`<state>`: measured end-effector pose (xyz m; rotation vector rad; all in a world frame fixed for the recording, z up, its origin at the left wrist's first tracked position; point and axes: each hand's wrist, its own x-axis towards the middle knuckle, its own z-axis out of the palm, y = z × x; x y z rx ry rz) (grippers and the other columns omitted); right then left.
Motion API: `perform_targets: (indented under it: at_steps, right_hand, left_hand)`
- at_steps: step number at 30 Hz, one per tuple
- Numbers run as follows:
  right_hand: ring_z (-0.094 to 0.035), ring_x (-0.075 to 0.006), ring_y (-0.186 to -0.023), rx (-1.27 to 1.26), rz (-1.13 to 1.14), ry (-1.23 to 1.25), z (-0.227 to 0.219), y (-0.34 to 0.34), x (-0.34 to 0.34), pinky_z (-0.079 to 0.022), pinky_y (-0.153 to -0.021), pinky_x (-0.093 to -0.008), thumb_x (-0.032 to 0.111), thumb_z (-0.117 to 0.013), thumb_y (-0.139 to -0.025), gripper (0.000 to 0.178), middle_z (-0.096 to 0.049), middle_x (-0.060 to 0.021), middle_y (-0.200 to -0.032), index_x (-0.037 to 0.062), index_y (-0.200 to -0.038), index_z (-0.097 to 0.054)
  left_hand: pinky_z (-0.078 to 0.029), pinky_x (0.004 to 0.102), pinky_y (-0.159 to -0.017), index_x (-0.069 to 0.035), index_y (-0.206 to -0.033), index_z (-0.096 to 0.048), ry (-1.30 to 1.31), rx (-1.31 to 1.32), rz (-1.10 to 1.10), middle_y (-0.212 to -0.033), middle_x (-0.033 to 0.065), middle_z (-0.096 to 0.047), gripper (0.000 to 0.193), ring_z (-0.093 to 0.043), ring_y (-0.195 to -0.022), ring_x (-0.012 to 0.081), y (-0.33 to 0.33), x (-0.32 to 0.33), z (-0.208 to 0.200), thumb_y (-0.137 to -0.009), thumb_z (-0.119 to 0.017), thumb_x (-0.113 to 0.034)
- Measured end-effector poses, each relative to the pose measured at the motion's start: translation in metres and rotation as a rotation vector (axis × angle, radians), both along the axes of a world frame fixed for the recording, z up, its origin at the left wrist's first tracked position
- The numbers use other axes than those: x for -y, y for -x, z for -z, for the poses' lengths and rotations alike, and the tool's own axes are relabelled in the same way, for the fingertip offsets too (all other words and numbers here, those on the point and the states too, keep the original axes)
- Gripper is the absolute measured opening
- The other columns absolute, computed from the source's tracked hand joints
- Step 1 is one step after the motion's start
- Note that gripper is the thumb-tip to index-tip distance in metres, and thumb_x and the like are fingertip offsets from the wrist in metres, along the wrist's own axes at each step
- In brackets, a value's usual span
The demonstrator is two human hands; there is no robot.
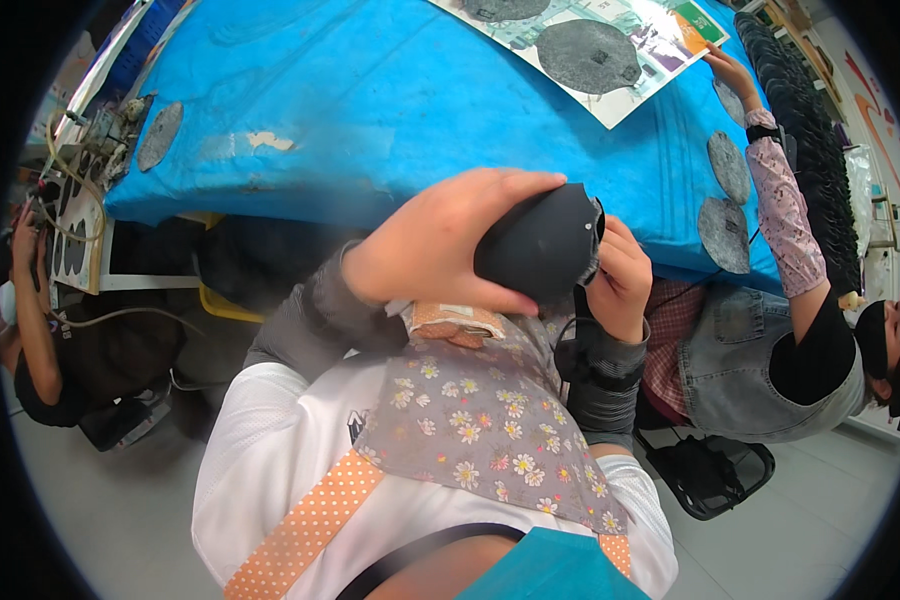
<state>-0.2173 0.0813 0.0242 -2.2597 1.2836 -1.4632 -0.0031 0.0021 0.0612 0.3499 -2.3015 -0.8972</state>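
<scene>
**Black curved piece point(535, 245), one, held in bare hands**

Grip: left hand point(440, 240) wraps the piece from its left, thumb below and fingers above, pressed onto it. Right hand point(620, 280) has fingers bent at the opposite edge; whether they pinch it cannot be told.

Location: between the hands, before the near edge of the blue table cover point(320, 130).

Condition: bowed, with a ragged rim beside the right hand. Judged by that rim, work appears under way; how much remains is unclear.

Surroundings: beyond the grip to the right, a printed board point(610, 108) bearing grey discs point(587, 57), another person's hand point(735, 78) at its corner. Right of the grip, loose grey ovals point(724, 236); far left, a single grey oval point(160, 137). All lie apart from the grip.
</scene>
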Motion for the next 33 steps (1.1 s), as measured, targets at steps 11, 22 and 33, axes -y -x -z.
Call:
perform_targets:
  at_steps: [11, 22, 33]
  right_hand:
    - [-0.058, -0.0217, -0.071, -0.273, 0.212, 0.051, -0.015, -0.019, 0.04, -0.045, -0.063, -0.034, 0.006, -0.07, -0.068, 0.015, -0.065, -0.0034, -0.077, 0.0058, -0.082, -0.066]
    - [-0.058, -0.0231, -0.068, -0.285, 0.263, 0.026, -0.016, -0.03, 0.046, -0.045, -0.061, -0.0352, 0.005, -0.07, -0.07, 0.013, -0.063, -0.0063, -0.071, 0.0041, -0.082, -0.066]
    - [-0.057, -0.0223, -0.069, -0.258, 0.29, 0.041, -0.005, -0.033, 0.036, -0.044, -0.064, -0.0342, 0.008, -0.069, -0.067, 0.011, -0.061, -0.003, -0.068, 0.008, -0.077, -0.064]
  left_hand:
    - [-0.034, 0.034, -0.103, -0.004, -0.14, -0.03, -0.268, 0.122, 0.18, -0.13, 0.0114, -0.049, 0.089, -0.046, -0.121, 0.0213, -0.003, 0.063, 0.017, -0.065, -0.078, -0.012]
    - [-0.039, 0.0207, -0.052, -0.004, -0.097, -0.067, -0.342, 0.151, -0.53, -0.071, 0.0003, -0.06, 0.024, -0.05, -0.062, 0.0045, -0.015, 0.044, -0.023, -0.079, -0.07, -0.019]
    - [-0.036, 0.0216, -0.047, 0.004, -0.079, -0.065, -0.193, 0.138, -0.596, -0.057, 0.0024, -0.057, 0.022, -0.048, -0.053, 0.0045, -0.007, 0.043, -0.016, -0.083, -0.067, -0.017]
